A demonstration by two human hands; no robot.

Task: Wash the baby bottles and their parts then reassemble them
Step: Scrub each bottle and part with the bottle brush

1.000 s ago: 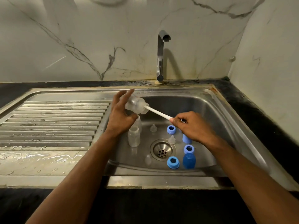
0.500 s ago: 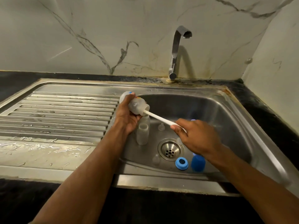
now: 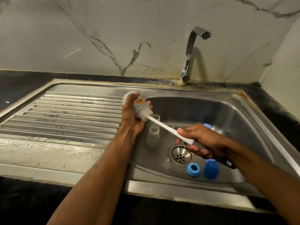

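Forearms reaching in from the near edge, over a steel sink (image 3: 253, 120). Closest in the basin: blue ring (image 3: 193, 169) lying next to a blue cap (image 3: 211, 170), both just front-right of the drain (image 3: 180, 154). Right hand (image 3: 201, 140) curled round the brush handle (image 3: 170, 129), white shaft running up-left into a clear bottle (image 3: 141, 109). Left hand (image 3: 131, 117) wrapped round that bottle, tilted, mouth pointing down-right, held over the basin's left edge. Two more clear bottles (image 3: 153, 137) standing upright just below it. Ribbed drainboard (image 3: 68, 117) off to the left, wet. Faucet (image 3: 191, 52) at the back.
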